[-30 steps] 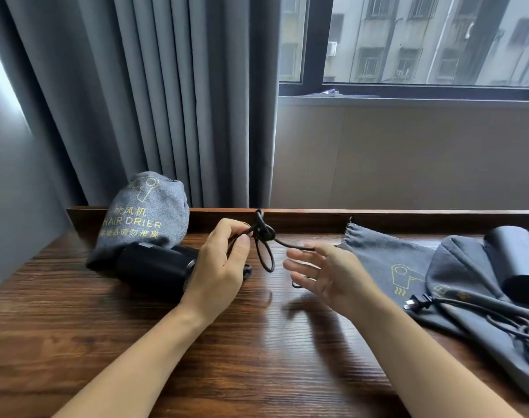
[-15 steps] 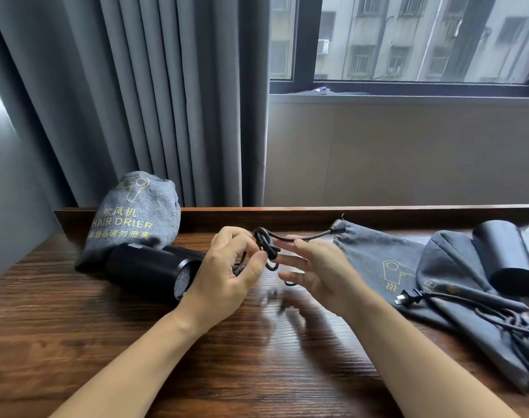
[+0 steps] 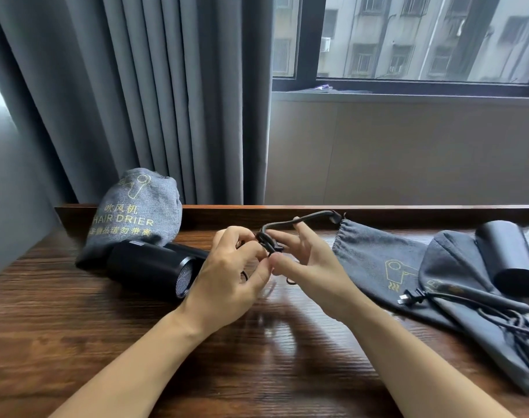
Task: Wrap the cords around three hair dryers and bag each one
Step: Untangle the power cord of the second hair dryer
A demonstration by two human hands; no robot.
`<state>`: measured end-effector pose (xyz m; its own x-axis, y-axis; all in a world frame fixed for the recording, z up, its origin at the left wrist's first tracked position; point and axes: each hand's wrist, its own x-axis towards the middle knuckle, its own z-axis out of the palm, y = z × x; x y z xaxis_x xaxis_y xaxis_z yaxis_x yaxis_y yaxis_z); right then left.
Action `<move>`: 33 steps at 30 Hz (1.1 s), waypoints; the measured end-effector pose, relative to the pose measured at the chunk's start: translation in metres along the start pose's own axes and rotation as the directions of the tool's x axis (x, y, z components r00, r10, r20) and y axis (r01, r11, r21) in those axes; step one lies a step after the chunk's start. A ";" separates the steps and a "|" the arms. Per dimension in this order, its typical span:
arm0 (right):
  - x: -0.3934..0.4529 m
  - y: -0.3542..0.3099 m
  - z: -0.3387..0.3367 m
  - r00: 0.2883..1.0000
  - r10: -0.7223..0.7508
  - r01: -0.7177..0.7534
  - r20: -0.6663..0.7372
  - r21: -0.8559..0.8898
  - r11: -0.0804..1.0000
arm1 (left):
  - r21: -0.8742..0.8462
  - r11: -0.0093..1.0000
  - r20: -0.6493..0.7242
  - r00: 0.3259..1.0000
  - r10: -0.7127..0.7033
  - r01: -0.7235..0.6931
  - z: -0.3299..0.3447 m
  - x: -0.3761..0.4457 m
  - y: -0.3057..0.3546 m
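Right hand [image 3: 310, 267] has come in from a second ago, and now both sets of fingers pinch the thin black rubbery cord [image 3: 270, 244], left hand [image 3: 230, 277] included. The knotted bundle sits between the fingertips, beside the black cylindrical plastic hair dryer [image 3: 150, 267] on the table [image 3: 76, 342]. Looks like it's nearly cinched, bagging next.

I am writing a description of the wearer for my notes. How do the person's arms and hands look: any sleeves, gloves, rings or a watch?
Both forearms are bare up to the bottom edge of the picture; no sleeve shows. The left hand and the right hand wear no gloves. No ring, watch or bracelet is visible on the fingers or wrists. The nails look short and unpainted.
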<state>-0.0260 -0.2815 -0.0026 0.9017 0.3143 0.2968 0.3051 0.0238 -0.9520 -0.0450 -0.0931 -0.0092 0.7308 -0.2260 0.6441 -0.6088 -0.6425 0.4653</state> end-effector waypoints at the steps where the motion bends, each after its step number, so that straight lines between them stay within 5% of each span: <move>1: 0.000 -0.001 0.000 1.000 -0.022 0.022 -0.008 0.003 1.000 | -0.005 1.000 0.007 1.000 -0.001 0.001 0.000 0.000 0.001; 9: -0.006 -0.011 0.008 0.966 -0.257 0.248 0.010 -0.312 0.917 | -0.057 0.995 -0.095 0.992 -0.085 0.080 0.003 0.001 0.006; 14: -0.005 -0.001 0.006 0.865 -0.501 0.422 0.031 -0.583 0.694 | -0.137 0.979 -0.126 0.977 -0.171 0.153 -0.004 0.006 0.005; 18: -0.005 0.008 0.007 0.838 -0.543 0.376 -0.059 -0.659 0.651 | -0.092 0.988 -0.110 0.985 -0.130 0.120 -0.006 0.006 0.004; 22: -0.006 0.005 0.012 0.898 -0.352 0.200 -0.263 -0.469 0.861 | -0.264 0.941 -0.050 0.971 -0.233 0.212 -0.007 0.007 0.005; 24: -0.006 -0.003 0.015 0.940 -0.141 0.069 -0.310 -0.232 0.970 | -0.436 0.856 0.019 0.954 -0.300 0.278 -0.009 0.010 0.009; 27: -0.003 -0.010 0.013 0.952 0.070 -0.060 -0.297 0.043 0.997 | -0.608 0.692 0.146 0.911 -0.385 0.390 -0.012 0.011 0.015; 31: -0.001 -0.008 0.007 0.977 0.113 -0.102 -0.184 0.066 0.993 | -0.695 0.520 0.245 0.843 -0.478 0.497 -0.010 0.013 0.009; 33: 0.000 -0.002 0.008 0.971 0.031 -0.060 -0.237 -0.114 0.992 | -0.733 0.453 0.266 0.827 -0.495 0.507 -0.007 0.013 0.007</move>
<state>-0.0290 -0.2744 -0.0017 0.9578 0.0807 0.2759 0.2834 -0.1038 -0.9534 -0.0419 -0.0949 0.0068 0.9880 -0.0632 0.1406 -0.1315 0.1309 0.9826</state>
